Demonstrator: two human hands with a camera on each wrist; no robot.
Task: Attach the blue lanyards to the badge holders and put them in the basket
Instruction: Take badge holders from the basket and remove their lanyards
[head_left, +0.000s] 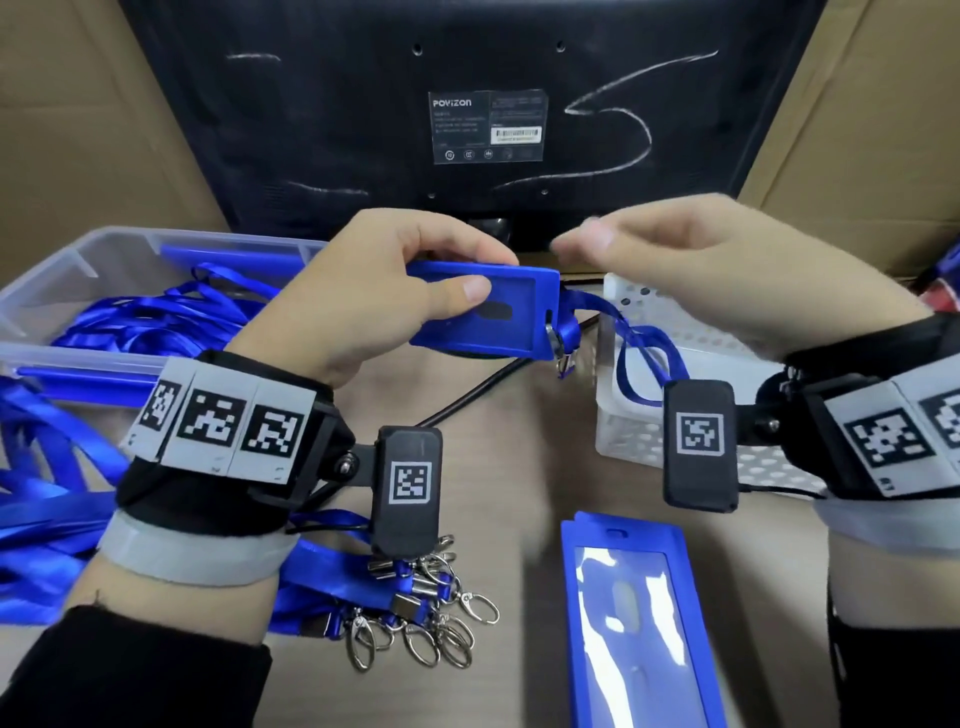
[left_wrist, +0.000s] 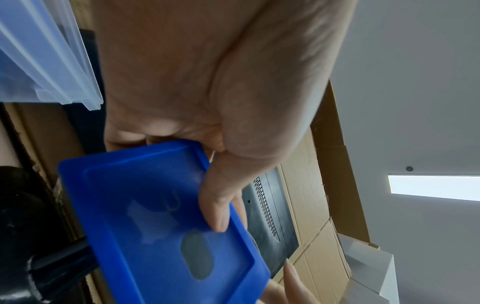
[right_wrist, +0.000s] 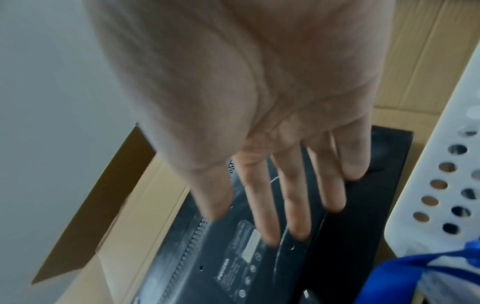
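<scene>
pinching badge holder (head_left: 483, 312), left fingers (head_left: 467, 287)

Head view looks down on the desk; both wrist views look up close along the palms, sharing the monitor (head_left: 467, 119).

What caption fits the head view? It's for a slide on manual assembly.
Left hand grips a blue badge holder with lanyard clipped on, beside the white basket; right hand open.
</scene>
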